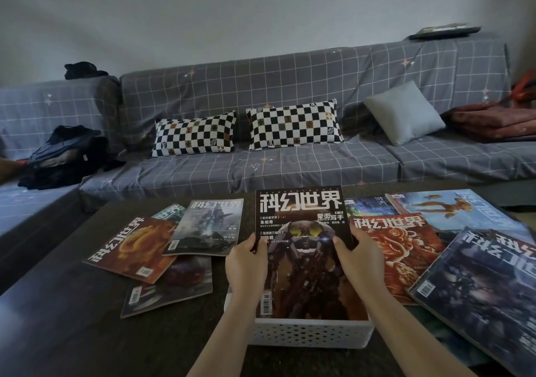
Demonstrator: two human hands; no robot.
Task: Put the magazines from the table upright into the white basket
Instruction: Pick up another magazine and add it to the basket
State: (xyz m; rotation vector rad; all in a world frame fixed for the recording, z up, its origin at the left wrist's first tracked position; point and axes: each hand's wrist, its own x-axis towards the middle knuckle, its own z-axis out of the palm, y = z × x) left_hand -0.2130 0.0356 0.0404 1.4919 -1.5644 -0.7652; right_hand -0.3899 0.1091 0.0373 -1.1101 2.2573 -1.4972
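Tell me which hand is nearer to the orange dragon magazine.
Left. The left hand holds the upright magazine beside the orange dragon magazine; the right hand grips its far edge.

Lighting: dim, diffuse, cool; no hard shadows seen. Wide-angle bending noted at the edges; slight blur at the lower right corner.

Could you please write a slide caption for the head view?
Both hands lower an upright magazine into the white basket amid scattered magazines.

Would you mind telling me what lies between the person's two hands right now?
In the head view, the upright magazine spans the gap between the left hand and right hand, its lower edge inside the white basket.
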